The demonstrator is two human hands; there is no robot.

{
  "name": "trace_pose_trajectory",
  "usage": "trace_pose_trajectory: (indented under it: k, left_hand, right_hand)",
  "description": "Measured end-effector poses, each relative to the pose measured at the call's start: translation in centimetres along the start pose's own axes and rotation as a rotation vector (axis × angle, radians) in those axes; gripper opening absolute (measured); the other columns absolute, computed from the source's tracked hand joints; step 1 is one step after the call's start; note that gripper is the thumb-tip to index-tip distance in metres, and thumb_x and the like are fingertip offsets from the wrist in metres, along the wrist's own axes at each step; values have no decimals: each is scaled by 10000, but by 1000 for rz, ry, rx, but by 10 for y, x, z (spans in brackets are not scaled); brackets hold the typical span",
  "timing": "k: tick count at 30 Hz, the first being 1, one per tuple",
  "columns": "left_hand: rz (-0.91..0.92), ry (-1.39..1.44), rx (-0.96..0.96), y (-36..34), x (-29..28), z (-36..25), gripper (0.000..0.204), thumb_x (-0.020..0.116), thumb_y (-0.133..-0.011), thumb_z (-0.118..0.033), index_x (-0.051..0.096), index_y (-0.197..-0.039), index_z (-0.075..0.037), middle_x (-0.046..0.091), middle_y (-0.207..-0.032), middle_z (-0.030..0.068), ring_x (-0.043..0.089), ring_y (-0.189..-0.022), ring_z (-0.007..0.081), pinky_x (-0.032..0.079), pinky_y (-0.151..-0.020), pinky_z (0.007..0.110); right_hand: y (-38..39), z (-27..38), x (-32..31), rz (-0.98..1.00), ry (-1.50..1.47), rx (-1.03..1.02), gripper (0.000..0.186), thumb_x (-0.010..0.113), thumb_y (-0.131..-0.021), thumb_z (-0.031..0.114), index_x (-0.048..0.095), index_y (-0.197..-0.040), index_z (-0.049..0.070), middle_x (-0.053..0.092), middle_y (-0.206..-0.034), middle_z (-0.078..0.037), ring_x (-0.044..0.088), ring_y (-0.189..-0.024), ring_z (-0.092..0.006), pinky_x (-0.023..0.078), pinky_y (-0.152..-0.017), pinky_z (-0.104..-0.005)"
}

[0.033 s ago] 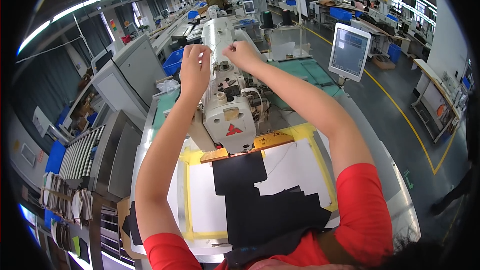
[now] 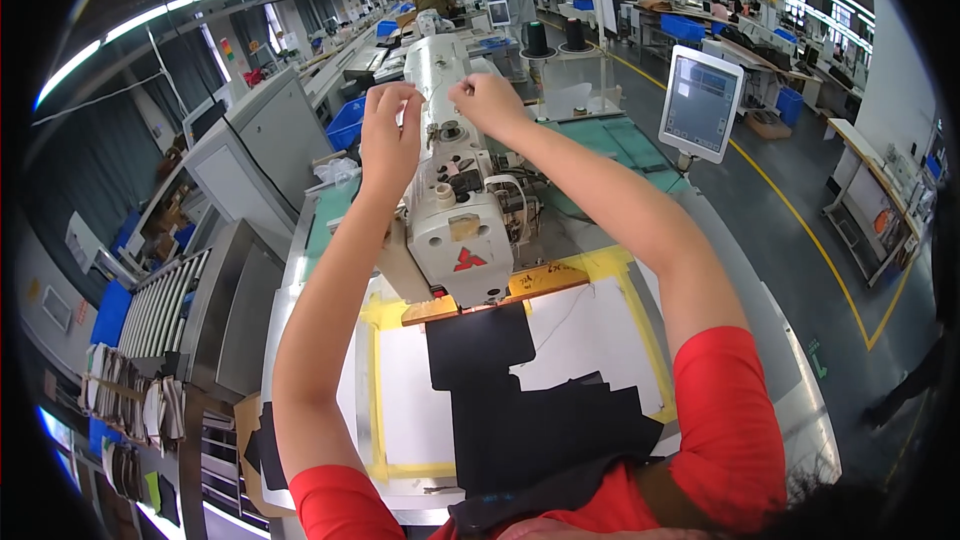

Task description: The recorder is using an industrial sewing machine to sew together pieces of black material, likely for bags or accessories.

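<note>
Right hand (image 2: 487,105): raised above the rear of the sewing machine (image 2: 440,215), at 12 o'clock from its front face; fingers curled, thumb near the index tip. Left hand (image 2: 390,130): raised at 11 o'clock, fingers bent, with a gap between thumb and fingertips. Whether either hand grips a fine thread cannot be told.

Change: the right hand has risen slightly; the left fingertips have risen marginally. The black pieces have not shifted. Handling therefore appears confined to the upper machine arm, with the material left alone.

Material position: 1 flat black piece (image 2: 485,350) lies at 6 o'clock, its far edge at the machine head. Further black pieces (image 2: 550,430) overlap at 5 o'clock. Both rest over a white sheet (image 2: 590,335) bordered by yellow tape (image 2: 650,360).

Surroundings: display panel (image 2: 703,105) at 2 o'clock; 2 thread cones at 1 o'clock, 1 green (image 2: 537,38) and 1 black (image 2: 575,35); grey cabinet (image 2: 250,145) at 10 o'clock.

Obstructions: the machine body stands between the forearms. A wooden bar (image 2: 548,280) at 4 o'clock borders the sheet's far side.
</note>
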State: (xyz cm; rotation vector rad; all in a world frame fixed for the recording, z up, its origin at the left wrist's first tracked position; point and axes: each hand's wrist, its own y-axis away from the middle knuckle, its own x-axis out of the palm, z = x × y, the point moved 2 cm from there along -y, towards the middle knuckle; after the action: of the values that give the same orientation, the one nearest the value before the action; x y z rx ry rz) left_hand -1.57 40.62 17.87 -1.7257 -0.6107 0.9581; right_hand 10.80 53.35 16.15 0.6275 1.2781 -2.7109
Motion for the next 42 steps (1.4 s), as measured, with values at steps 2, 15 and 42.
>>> trace_pose_trajectory:
  k: [2, 15, 42]
  left_hand:
    - [28, 181, -49, -1, -2, 0, 147, 502, -977, -148, 557, -1008, -16, 638, -961, 127, 606, -950, 246, 480, -869, 328]
    - [71, 710, -503, -4, -37, 6, 133, 453, -1023, -183, 541, -989, -90, 360, -692, -67, 322, -594, 38, 263, -523, 191]
    - [450, -334, -216, 19, 3, 33, 150, 559, -911, -189, 623, -936, -56, 660, -916, 138, 627, -846, 346, 486, -735, 436]
  right_hand:
    - [-12, 5, -11, 26, -125, -13, 382, 585, -866, 396, 699, -867, 31, 671, -756, -92, 635, -683, -231, 495, -674, -343]
    - [-11, -11, -15, 583, -354, 44, 281, 724, -844, 332, 669, -917, 65, 596, -752, 27, 474, -580, -37, 372, -533, -208]
    - [-14, 28, 2, 591, 141, -104, 256, 727, -753, 276, 671, -782, 28, 676, -742, -116, 629, -695, -216, 491, -678, -338]
